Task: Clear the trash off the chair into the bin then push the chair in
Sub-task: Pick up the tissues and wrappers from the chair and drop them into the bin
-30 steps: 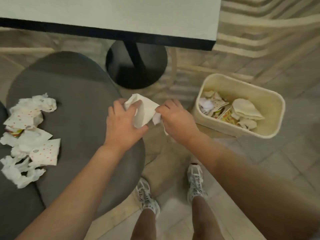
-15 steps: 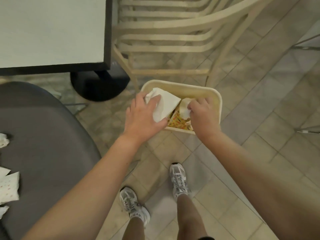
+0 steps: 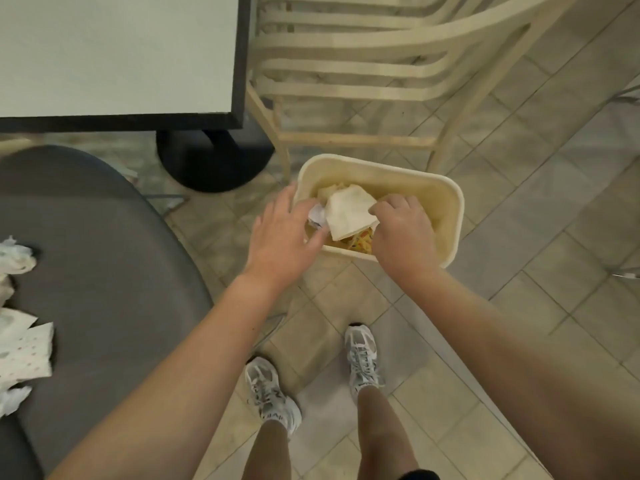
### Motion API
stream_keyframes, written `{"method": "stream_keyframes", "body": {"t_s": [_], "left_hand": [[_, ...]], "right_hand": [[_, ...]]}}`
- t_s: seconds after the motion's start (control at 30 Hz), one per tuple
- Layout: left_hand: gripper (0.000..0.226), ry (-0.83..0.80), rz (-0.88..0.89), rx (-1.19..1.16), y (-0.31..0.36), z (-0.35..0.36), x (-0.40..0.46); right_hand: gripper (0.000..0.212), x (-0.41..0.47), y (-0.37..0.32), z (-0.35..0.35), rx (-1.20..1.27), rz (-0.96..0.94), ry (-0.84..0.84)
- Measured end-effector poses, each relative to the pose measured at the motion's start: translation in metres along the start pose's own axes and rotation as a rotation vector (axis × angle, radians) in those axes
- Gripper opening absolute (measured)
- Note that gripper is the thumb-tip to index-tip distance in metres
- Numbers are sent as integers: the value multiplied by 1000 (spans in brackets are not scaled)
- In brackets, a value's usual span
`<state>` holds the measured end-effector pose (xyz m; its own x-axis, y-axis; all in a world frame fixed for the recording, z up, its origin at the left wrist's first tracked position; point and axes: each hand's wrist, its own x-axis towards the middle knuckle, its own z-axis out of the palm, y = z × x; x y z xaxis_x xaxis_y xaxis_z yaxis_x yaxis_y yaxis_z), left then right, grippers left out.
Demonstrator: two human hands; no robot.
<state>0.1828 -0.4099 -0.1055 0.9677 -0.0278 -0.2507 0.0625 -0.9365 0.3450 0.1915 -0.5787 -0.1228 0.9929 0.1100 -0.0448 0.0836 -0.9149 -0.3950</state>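
Since half a second ago, the left hand (image 3: 282, 237) is spreading open, letting go of the white napkin (image 3: 348, 216), which is lying in the bin (image 3: 453, 216) between both hands. The right hand (image 3: 403, 233) is pinching its right edge. More trash (image 3: 24, 351) is sitting on the grey chair (image 3: 104, 271) at left.

**Trash, Bin and Chair: Current State**

The bin (image 3: 453, 216) is a cream, rounded-rectangular tub standing upright on the floor, partly filled with crumpled wrappers. A white folded napkin (image 3: 348, 214) lies on top of its contents. The chair (image 3: 110, 258) has a dark grey rounded seat. Remaining trash (image 3: 24, 355), white crumpled tissues and dotted paper, lies along the seat's left edge.
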Motion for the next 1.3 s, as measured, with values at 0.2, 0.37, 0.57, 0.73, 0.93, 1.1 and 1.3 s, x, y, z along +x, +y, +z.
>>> {"method": "stream_keyframes", "body": {"t_s": [0.2,0.37,0.57,0.73,0.93,1.1,1.3], "left_hand": [[45,48,-8,-28,-45,-8,-25],[46,56,-109,-30,-110,-22,-61],[41,95,-254,-29,-199,-39,-111],[42,141,-423,-63,-276,-48,-153],[42,200,-565,-90,-354,-42,-194],[43,229,-797,-43,-402,-33,-220],[71,275,-1110,-23,-441,-21,-241]], "right_hand": [[32,0,-58,19,-10,-228,-62],[34,-11,-131,47,-15,-366,-155],[31,-25,-226,88,-36,-492,-220],[38,-41,-311,133,-20,-643,-286],[28,-59,-388,179,-13,-769,-339],[34,-70,-435,215,-25,-828,-534],[63,-82,-480,262,-183,-949,-719]]}}
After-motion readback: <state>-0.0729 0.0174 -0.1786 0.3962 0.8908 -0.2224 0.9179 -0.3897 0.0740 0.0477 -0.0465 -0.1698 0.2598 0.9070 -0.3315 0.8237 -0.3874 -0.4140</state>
